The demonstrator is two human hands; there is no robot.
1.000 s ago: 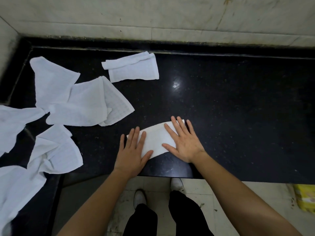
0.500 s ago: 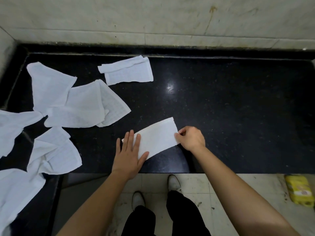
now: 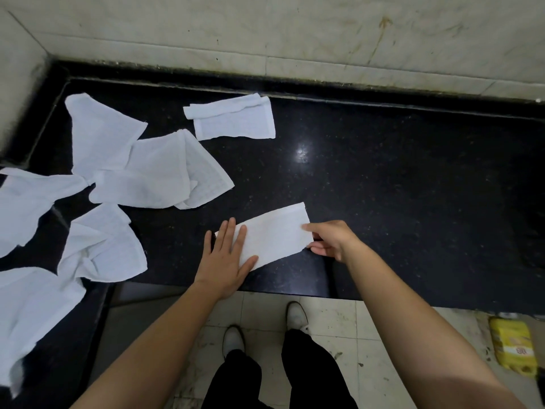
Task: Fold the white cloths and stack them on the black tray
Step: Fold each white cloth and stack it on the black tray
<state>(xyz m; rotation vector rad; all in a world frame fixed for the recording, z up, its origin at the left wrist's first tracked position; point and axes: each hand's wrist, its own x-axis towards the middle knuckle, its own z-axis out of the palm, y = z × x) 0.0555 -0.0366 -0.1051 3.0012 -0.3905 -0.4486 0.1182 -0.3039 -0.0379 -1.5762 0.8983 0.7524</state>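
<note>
Light and limp by its look, the folded white cloth strip [image 3: 271, 236] lies near the front edge of the black counter [image 3: 398, 187], its left end pressed under the flat, spread left hand [image 3: 225, 262], its right end, probably the best hold, pinched by the right hand [image 3: 331, 240].

Near folded cloth [image 3: 274, 234] white, faint grid weave. Back folded cloth [image 3: 236, 119] white, clearer small-check pattern. Loose cloths [image 3: 159, 175] at left white, same checked weave, some faces plainer. Counter [image 3: 398, 187] glossy black, fine pale speckles. Wall [image 3: 295, 31] off-white marble, grey veins, brownish streaks. Floor tiles [image 3: 333, 320] off-white, dark spots. Shoes [image 3: 296, 312] white, trousers [image 3: 236, 376] black. Packet [image 3: 513, 346] yellow.
</note>
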